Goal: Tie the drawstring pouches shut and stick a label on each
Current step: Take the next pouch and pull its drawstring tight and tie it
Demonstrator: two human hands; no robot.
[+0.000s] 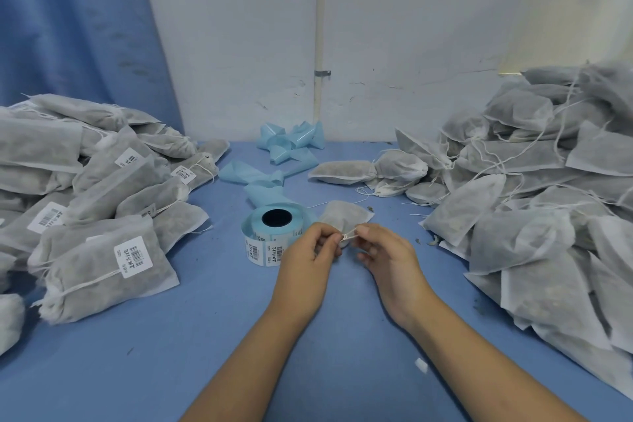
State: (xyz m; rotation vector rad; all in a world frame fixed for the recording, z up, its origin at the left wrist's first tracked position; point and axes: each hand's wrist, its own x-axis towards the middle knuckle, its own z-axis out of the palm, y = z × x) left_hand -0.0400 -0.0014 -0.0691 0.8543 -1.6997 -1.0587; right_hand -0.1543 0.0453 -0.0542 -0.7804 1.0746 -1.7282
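Note:
A small grey drawstring pouch (344, 216) lies on the blue table (212, 336) in the middle, its mouth toward me. My left hand (306, 255) and my right hand (387, 255) each pinch an end of its white drawstring (348, 235), close together at the pouch's mouth. Just left of the pouch stands a roll of barcode labels (270, 233) on blue backing, with printed labels hanging off its front.
A heap of tied, labelled pouches (89, 202) fills the left side. A larger heap of unlabelled pouches (534, 202) with loose strings fills the right. Spent blue backing strip (281, 154) curls at the back near the white wall. A blue curtain hangs at far left.

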